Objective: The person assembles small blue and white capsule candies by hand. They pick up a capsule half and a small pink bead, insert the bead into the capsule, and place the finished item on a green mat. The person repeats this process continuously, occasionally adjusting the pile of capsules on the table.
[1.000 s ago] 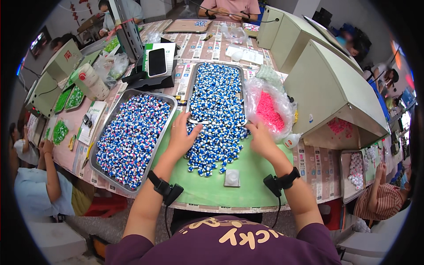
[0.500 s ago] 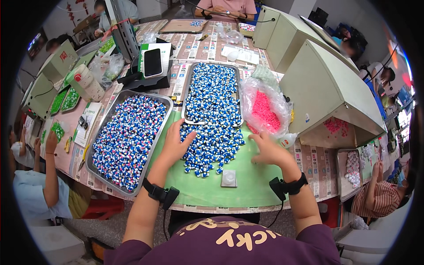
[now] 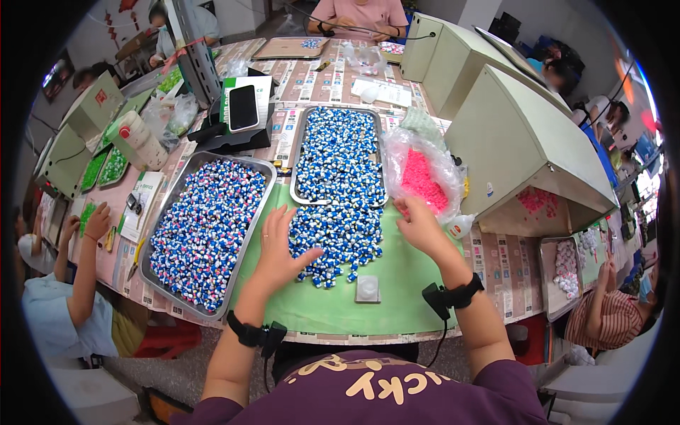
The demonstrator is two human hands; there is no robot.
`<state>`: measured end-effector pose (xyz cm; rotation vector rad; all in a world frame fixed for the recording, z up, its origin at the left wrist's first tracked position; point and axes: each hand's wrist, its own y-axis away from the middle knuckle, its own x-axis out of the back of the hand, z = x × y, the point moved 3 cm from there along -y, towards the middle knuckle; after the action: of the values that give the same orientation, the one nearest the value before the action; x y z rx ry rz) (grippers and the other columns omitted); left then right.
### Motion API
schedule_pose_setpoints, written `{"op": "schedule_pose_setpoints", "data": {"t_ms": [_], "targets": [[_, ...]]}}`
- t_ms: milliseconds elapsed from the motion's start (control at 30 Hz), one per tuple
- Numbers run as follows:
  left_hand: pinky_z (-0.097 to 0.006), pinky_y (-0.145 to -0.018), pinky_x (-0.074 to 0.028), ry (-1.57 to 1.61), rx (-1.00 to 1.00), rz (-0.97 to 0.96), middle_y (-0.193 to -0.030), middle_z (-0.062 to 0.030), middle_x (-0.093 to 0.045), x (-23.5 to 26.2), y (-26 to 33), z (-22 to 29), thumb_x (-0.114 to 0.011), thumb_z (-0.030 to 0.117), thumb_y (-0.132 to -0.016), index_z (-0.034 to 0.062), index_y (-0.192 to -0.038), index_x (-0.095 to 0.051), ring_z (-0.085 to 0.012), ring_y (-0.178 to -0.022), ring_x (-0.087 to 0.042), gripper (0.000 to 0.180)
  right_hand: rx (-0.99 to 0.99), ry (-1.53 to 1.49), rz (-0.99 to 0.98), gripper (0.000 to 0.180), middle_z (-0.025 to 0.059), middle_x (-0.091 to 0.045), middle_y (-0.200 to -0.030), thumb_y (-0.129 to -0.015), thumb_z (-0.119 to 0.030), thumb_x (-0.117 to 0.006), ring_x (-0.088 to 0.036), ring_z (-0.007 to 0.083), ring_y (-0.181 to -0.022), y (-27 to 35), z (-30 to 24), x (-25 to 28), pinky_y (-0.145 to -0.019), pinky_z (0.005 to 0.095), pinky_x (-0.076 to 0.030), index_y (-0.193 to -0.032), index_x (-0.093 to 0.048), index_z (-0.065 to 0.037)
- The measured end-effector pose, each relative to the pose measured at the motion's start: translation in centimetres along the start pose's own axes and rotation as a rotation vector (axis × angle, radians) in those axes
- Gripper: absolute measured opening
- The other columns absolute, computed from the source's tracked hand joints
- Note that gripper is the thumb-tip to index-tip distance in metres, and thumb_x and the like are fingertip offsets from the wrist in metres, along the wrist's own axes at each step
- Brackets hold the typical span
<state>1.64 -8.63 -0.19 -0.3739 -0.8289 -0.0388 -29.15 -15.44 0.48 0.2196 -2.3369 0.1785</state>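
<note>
A loose pile of small blue-and-white pieces (image 3: pixel 336 237) lies on the green mat (image 3: pixel 312 308) in front of me. My left hand (image 3: pixel 278 249) rests at the pile's left edge, fingers spread and thumb reaching over the pieces. To the pile's right, my right hand (image 3: pixel 422 228) is beside the lower edge of a clear plastic bag of pink pieces (image 3: pixel 423 180). Its fingers are bent, with a gap between thumb and forefinger and nothing visible between them. Beyond the pile stands a metal tray (image 3: pixel 293 180) full of the same blue-and-white pieces. A small square white block (image 3: pixel 367 288) sits nearer me.
Left of the mat is a larger tray (image 3: pixel 267 170) of blue, white and pink pieces. A phone (image 3: pixel 244 108) lies on a box behind it. A pale open-fronted cabinet (image 3: pixel 520 134) and a white squeeze bottle (image 3: pixel 460 226) stand at right. Other people sit around the table.
My left hand has moved slightly nearer to me, thumb further over the pile. My right hand has shifted up and left toward the bag, its fingers more bent. The pile's right edge has drawn inward.
</note>
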Motion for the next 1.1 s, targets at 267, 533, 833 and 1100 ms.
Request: {"op": "schedule_pose_setpoints", "data": {"t_ms": [267,533,833,1100], "targets": [[-0.066,-0.111,0.0,-0.152,-0.012,-0.264,-0.154,-0.016,-0.021,-1.4,2.8,3.6,-0.075,0.055,-0.073,0.0221,-0.144,-0.041,-0.039,-0.144,-0.012,0.085,-0.027,0.274,-0.107,0.055,0.0269,-0.043,-0.125,-0.075,0.001,-0.055,-0.054,0.045,-0.109,-0.3,-0.4,-2.9,-0.095,0.0449,-0.045,-0.129,-0.047,0.0],[-0.063,-0.112,0.0,-0.109,-0.008,-0.229,-0.154,-0.0163,-0.023,-1.5,2.8,3.4,-0.076,0.053,-0.072,0.0188,-0.143,-0.043,-0.0389,-0.144,-0.013,0.085,-0.051,0.119,-0.298,0.062,0.0314,-0.047,-0.119,-0.073,0.007,-0.047,-0.053,0.0455,-0.108,1.3,-5.4,-4.3,-0.096,0.0419,-0.044,-0.136,-0.042,0.007],[-0.06,-0.113,-0.008,-0.085,0.058,-0.11,-0.154,-0.0152,-0.024,-0.4,0.8,2.5,-0.078,0.048,-0.071,0.0124,-0.146,-0.034,-0.0389,-0.143,-0.018,0.094,0.03,0.113,-0.356,0.064,0.0305,-0.046,-0.121,-0.076,0.005,-0.047,-0.053,0.0446,-0.109,1.2,-8.5,-5.3,-0.095,0.0421,-0.045,-0.139,-0.037,0.01],[-0.062,-0.113,-0.004,0.015,0.042,-0.126,-0.153,-0.0183,-0.022,-1.1,1.1,1.1,-0.078,0.054,-0.07,0.0098,-0.146,-0.032,-0.0388,-0.144,-0.014,0.099,0.209,0.016,-0.336,0.061,0.0269,-0.047,-0.118,-0.074,0.009,-0.046,-0.052,0.0436,-0.109,1.1,-9.8,-5.9,-0.098,0.0423,-0.043,-0.135,-0.043,0.005]]}}
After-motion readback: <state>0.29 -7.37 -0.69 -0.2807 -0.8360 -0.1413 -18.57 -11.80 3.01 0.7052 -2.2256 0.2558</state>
